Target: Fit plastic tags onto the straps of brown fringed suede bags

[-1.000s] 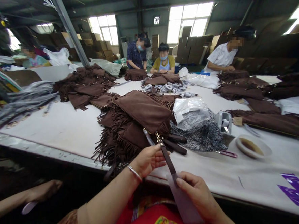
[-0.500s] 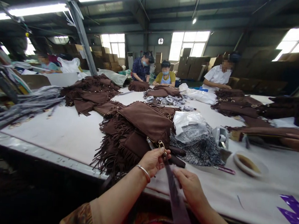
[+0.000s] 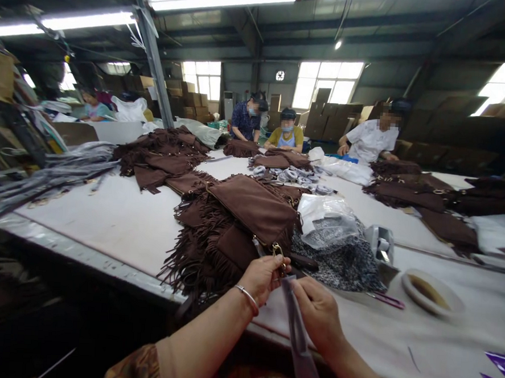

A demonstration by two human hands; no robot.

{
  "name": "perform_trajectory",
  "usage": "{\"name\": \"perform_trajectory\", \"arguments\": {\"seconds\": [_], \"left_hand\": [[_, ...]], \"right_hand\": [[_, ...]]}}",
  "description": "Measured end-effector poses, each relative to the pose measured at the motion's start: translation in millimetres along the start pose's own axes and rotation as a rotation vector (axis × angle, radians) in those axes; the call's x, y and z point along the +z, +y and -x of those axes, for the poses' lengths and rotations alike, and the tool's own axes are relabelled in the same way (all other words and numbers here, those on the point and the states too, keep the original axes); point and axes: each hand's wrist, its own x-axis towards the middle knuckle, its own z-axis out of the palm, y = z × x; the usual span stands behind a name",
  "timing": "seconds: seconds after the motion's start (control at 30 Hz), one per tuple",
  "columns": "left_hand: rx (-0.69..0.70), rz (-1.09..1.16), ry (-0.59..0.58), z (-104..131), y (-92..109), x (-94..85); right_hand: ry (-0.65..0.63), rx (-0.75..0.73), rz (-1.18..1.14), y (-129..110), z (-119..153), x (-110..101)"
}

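Observation:
A brown suede fringed bag [image 3: 251,209] lies on top of a pile of similar bags near the white table's front edge [image 3: 103,248]. My left hand [image 3: 264,276] grips the strap end just below the bag's gold clasp [image 3: 278,250]. My right hand [image 3: 318,314] pinches a thin greyish sheet [image 3: 300,346] that wraps around the strap and hangs down towards my lap. The two hands sit close together, almost touching.
A clear plastic bag [image 3: 325,213] on patterned cloth, a tape dispenser [image 3: 379,245] and a shallow white dish [image 3: 430,286] lie to the right. More brown bags [image 3: 160,155] are heaped across the table. Other people sit at the far side.
My right hand has slid up the strap towards my left hand and the clasp, bringing the sheet with it. The view has tilted upward.

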Motion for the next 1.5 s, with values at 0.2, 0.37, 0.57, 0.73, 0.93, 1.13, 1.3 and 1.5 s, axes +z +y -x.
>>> {"name": "perform_trajectory", "arguments": {"seconds": [0.2,0.37,0.57,0.73,0.93,1.13,1.3,1.5], "left_hand": [[0.022,-0.015,-0.004,2,-3,3.0],[0.059,-0.054,0.02,5,0,1.8],[0.119,-0.109,0.11,8,13,4.1],[0.14,-0.173,0.151,15,9,4.2],[0.081,-0.188,0.15,23,-18,-1.4],[0.061,0.002,0.02,20,-33,-1.8],[0.121,-0.096,0.059,24,-29,-4.4],[0.201,-0.309,0.056,32,-24,-13.7]], "right_hand": [[0.031,0.029,0.007,4,-22,6],[0.047,0.179,-0.051,3,-42,11],[0.001,0.208,-0.119,6,-54,14],[0.038,0.267,-0.175,10,-70,20],[0.049,0.264,-0.302,9,-84,34],[0.072,0.329,-0.473,8,-85,40],[0.045,0.386,-0.556,15,-74,33],[-0.26,0.385,-0.469,13,-61,24]]}}
